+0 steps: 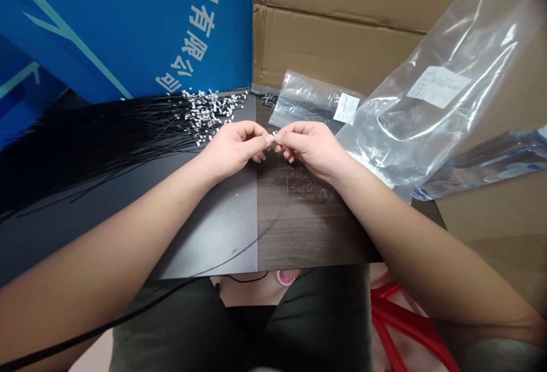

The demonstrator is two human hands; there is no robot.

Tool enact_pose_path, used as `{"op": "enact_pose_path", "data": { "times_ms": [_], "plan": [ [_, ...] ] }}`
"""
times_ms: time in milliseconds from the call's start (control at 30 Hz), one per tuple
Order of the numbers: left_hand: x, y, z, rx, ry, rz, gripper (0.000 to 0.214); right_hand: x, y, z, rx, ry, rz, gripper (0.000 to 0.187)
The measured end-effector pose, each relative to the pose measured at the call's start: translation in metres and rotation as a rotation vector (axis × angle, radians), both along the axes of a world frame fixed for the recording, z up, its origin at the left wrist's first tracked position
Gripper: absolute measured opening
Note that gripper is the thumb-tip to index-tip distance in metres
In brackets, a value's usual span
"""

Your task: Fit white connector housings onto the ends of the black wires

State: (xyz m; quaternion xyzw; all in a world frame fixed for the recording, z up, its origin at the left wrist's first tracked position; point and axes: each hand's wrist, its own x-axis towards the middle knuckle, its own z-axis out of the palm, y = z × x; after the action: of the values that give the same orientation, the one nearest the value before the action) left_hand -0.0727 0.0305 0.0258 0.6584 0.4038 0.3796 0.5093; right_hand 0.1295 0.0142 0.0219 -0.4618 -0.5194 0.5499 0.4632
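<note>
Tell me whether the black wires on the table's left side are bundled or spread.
Spread: the thin black wires fan loosely across the table, unbound, their far ends among scattered small white connectors.

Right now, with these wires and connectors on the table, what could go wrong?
The thin wire trailing off the table edge could snag on the lap and tug free. The loose white connectors near the left hand could scatter if bumped. The black wires could tangle.
</note>
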Motion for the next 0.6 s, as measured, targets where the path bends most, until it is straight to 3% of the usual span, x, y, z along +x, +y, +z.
{"op": "enact_pose_path", "data": {
  "times_ms": [367,600],
  "plan": [
    [-0.0021,-0.0002,0.001,-0.068,-0.032,-0.095,0.017,0.0028,-0.003,0.0053,0.005,-0.035,0.037,0.012],
    [-0.0009,0.0021,0.0008,-0.208,-0.173,-0.017,0.012,0.0052,-0.0021,0.0019,-0.001,-0.036,0.079,0.023]
  ]
}}
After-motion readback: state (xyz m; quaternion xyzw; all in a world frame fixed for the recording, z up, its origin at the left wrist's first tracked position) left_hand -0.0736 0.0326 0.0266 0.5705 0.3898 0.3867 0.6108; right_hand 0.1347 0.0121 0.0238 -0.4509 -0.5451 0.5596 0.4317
